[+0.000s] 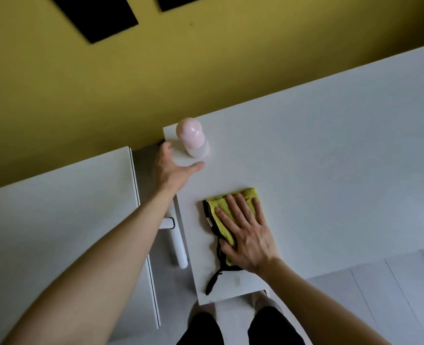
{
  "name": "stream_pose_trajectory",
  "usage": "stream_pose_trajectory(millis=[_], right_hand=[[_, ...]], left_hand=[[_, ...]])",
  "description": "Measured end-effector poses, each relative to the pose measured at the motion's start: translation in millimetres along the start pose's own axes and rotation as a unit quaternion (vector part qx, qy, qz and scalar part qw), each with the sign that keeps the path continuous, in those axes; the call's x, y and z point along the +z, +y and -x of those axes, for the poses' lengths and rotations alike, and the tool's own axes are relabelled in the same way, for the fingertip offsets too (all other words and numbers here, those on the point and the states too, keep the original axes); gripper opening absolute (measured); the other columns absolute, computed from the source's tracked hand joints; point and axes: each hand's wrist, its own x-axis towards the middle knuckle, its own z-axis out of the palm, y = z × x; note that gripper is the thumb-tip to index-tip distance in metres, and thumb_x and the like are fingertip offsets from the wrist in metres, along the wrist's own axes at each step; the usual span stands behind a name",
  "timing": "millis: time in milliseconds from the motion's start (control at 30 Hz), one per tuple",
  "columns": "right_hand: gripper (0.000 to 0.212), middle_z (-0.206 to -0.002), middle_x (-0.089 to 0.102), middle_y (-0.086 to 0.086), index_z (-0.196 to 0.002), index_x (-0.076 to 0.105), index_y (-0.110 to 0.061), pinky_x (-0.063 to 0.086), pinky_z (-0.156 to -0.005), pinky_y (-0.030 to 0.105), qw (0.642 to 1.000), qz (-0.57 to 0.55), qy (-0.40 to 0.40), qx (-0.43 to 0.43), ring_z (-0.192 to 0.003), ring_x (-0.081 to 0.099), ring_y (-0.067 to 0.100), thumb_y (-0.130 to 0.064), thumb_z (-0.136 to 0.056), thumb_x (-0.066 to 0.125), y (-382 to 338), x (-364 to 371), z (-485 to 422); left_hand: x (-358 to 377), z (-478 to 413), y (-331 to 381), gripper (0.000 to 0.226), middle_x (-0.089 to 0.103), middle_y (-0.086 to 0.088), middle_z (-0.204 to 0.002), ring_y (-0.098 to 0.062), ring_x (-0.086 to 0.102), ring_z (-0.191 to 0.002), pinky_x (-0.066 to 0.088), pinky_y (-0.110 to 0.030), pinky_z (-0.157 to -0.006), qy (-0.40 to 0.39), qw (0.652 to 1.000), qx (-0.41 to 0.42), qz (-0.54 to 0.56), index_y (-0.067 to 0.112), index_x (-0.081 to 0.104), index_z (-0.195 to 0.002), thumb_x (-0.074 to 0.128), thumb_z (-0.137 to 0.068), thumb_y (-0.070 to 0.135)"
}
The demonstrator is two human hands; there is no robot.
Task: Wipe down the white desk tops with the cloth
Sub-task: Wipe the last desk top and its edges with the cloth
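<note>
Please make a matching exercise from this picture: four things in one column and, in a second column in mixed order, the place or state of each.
Things:
1. left hand
2. right hand
3. cloth
4. pink bottle

Place or state:
A. stands near the far corner of the desk
B. lies on the desk under a palm
C. presses flat on the cloth
D. open, reaching toward the bottle

Pairs: 1-D, 2-C, 3-B, 4-A

The left arm [111,252] stretches far forward, and the left hand [173,170] at its end is open — thumb spread to the right, fingers loosely extended. The right hand [249,232] lies nearer, palm down and flat, fingers straight and slightly fanned.
</note>
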Motion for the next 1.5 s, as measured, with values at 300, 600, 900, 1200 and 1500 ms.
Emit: stream_pose_trajectory(millis=[300, 600, 900, 1200, 1500], right_hand=[[0.072, -0.182, 0.012, 0.004, -0.173, 0.022, -0.031, 0.01, -0.132, 0.067, 0.997, 0.024, 0.026, 0.073, -0.169, 0.005, 0.03, -0.054, -0.108, 0.042, 2.3, 0.6, -45.0], [0.068, -0.182, 0.011, 0.007, -0.172, 0.026, -0.037, 0.003, -0.131, 0.069, 0.989, 0.036, 0.024, 0.145, -0.169, 0.001, 0.032, -0.059, -0.108, 0.038, -33.8, 5.7, -172.3], [0.077, -0.183, 0.001, 0.005, -0.174, 0.013, -0.037, 0.005, -0.133, 0.067, 0.996, 0.035, 0.006, 0.087, -0.169, -0.006, 0.03, -0.058, -0.107, 0.044, -73.1, 12.5, -97.8], [0.074, -0.183, 0.006, 0.003, -0.174, 0.015, -0.037, 0.007, -0.133, 0.064, 0.995, 0.042, 0.001, 0.092, -0.17, -0.002, 0.028, -0.059, -0.108, 0.043, -88.8, 14.0, -84.4], [0.075, -0.182, 0.016, 0.001, -0.173, 0.025, -0.029, 0.012, -0.134, 0.062, 0.99, 0.035, 0.038, 0.133, -0.169, 0.006, 0.025, -0.046, -0.104, 0.051, -29.3, 6.3, -18.3]], left_hand=[[-12.5, -46.7, -4.8, 0.072, 0.062, 0.004, -0.111, -0.02, 0.064, -0.102, 0.048, -0.026, -0.086, 0.051, 0.993, -0.011, 0.104, 0.016, 0.065, -0.127, 0.1, -0.07, 0.043], [-135.2, -58.3, -133.0, 0.081, 0.074, -0.002, -0.13, -0.027, 0.071, -0.114, 0.055, -0.032, -0.092, 0.162, 0.981, -0.086, 0.068, 0.021, 0.069, -0.131, 0.097, -0.064, 0.057], [-145.2, -55.7, -163.5, 0.087, 0.068, -0.004, -0.141, -0.027, 0.067, -0.121, 0.055, -0.039, -0.102, 0.145, 0.986, -0.067, 0.037, 0.019, 0.061, -0.144, 0.099, -0.071, 0.048], [-106.3, 42.3, -188.3, 0.026, 0.058, -0.004, -0.106, -0.028, 0.061, -0.095, 0.054, -0.042, -0.082, 0.169, 0.96, 0.217, -0.055, 0.013, 0.06, -0.104, 0.08, -0.089, 0.02], [-22.3, 9.6, -100.3, 0.099, 0.03, -0.015, -0.173, -0.034, 0.027, -0.162, 0.028, -0.047, -0.13, -0.158, 0.841, 0.417, -0.307, 0.021, 0.04, -0.165, 0.082, -0.085, 0.062]])
